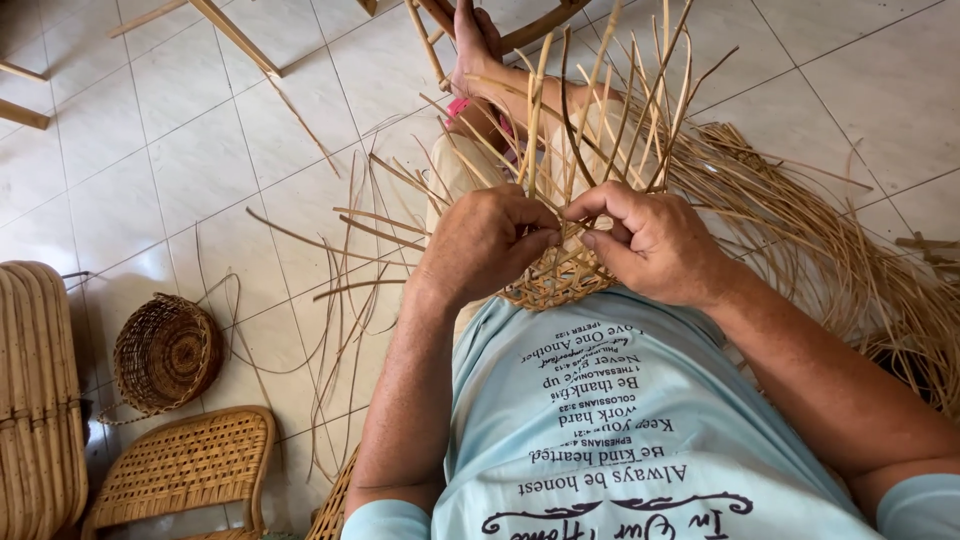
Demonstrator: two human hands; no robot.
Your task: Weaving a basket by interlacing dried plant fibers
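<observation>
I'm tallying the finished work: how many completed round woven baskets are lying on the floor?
1. The finished basket lies on the tiles at lower left, beside a woven chair seat. The piece in both hands is unfinished. Others may sit outside the view.

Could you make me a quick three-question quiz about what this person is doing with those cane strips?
1. True or false: both hands, left hand and right hand, work on the half-woven basket in the lap.
2. Where does the finished small basket lie? A) on the tiled floor B) on the woven chair seat C) in the lap
3. Fill in: the loose cane strips are heaped at the person's ____ side.

Key: 1 true; 2 A; 3 right.
</observation>
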